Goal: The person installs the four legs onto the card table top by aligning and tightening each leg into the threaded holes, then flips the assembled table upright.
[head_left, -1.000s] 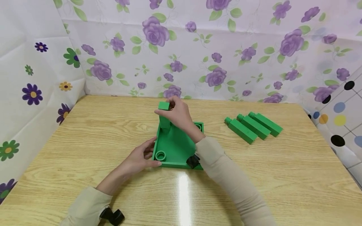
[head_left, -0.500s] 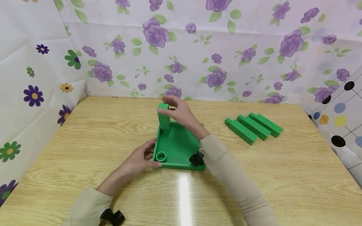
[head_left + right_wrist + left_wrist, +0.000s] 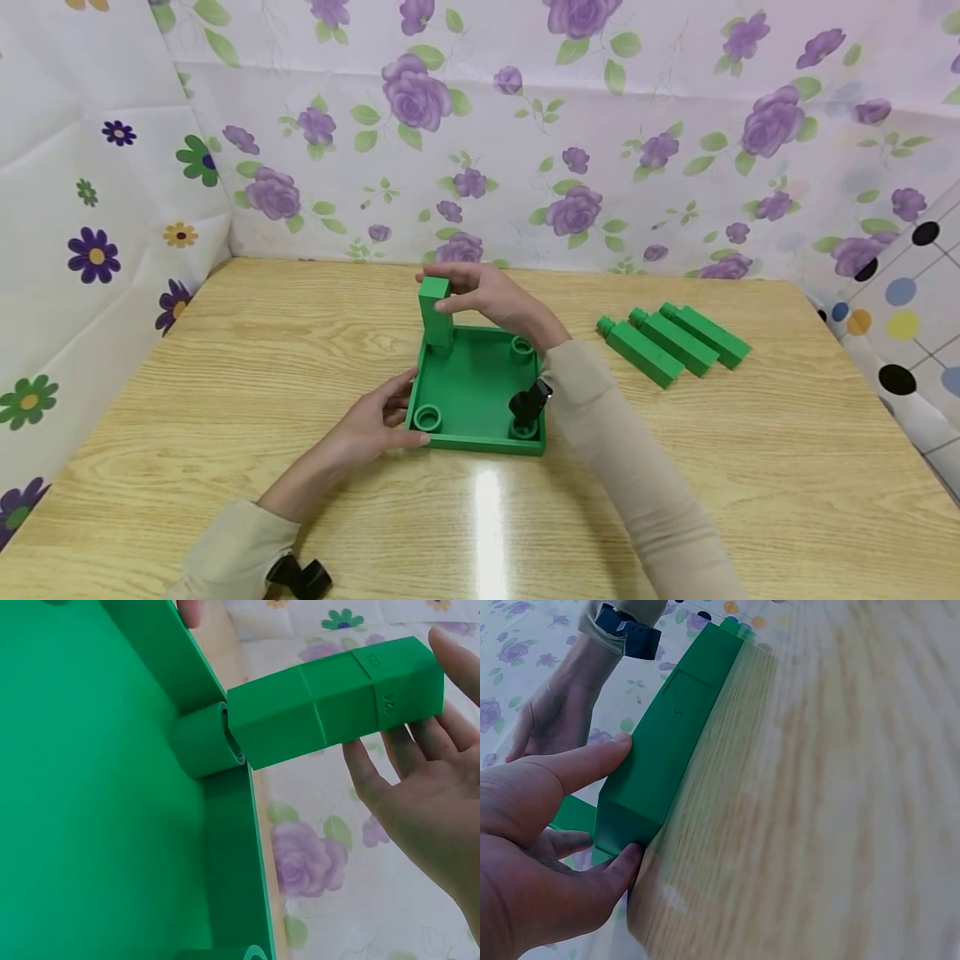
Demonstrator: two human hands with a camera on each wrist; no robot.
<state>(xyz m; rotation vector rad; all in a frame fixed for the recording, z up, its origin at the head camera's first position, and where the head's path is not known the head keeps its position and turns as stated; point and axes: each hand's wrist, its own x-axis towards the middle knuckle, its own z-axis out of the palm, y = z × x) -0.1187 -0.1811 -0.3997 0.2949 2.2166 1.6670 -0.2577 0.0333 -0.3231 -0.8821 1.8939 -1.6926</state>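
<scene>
An upturned green tabletop (image 3: 474, 387) lies on the table, with round sockets in its corners. My left hand (image 3: 372, 422) grips its near-left corner, thumb on the front wall and fingers at the left side; the left wrist view shows thumb and fingers on the tabletop's outer wall (image 3: 664, 742). A square green table leg (image 3: 434, 315) stands upright in the far-left socket (image 3: 202, 742). Around the leg's upper part is my right hand (image 3: 501, 296), thumb on the near side and fingers behind. In the right wrist view its thumb and fingertips hold the leg's outer end.
Three more green legs (image 3: 643, 350) with threaded ends lie side by side on the wooden table (image 3: 285, 333), right of the tabletop. Flowered sheeting (image 3: 480, 125) stands behind the table. Other sockets show at the near-left (image 3: 427, 418) and far-right corners.
My right hand's fingers lifted off the leg, then moved round behind it, and the thumb shifted right along it. The leg stays upright in its socket; the left hand stays put.
</scene>
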